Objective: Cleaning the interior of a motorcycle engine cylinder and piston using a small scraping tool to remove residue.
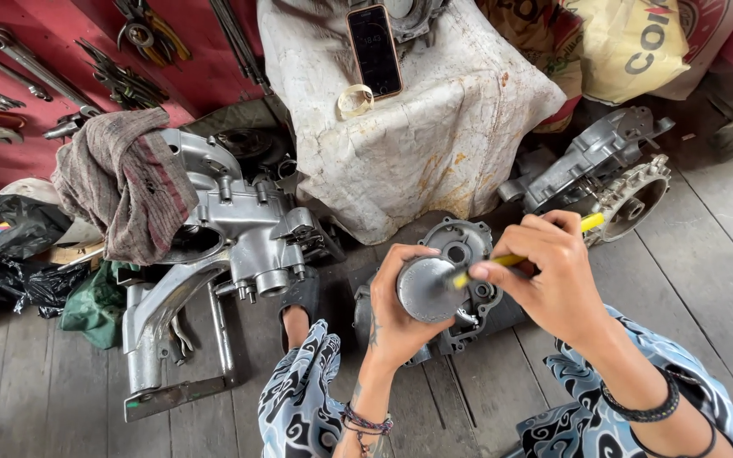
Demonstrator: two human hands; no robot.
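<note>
My left hand (394, 326) grips a round grey metal part (426, 290), its flat face turned up toward me. My right hand (549, 276) holds a yellow-handled tool (591, 223) like a pen, its tip resting on the face of the round part. Both hands hover above a dark grey engine cover (461, 246) lying on the wooden floor. My knees in patterned blue trousers (299, 403) frame the bottom of the view.
A silver engine casing (248, 225) with a striped rag (125, 182) draped on it lies at left. Another casing (604, 174) sits at right. A phone (374, 51) and tape roll (355, 100) rest on a white-covered block (434, 136). Wrenches (19, 64) lie on a red board.
</note>
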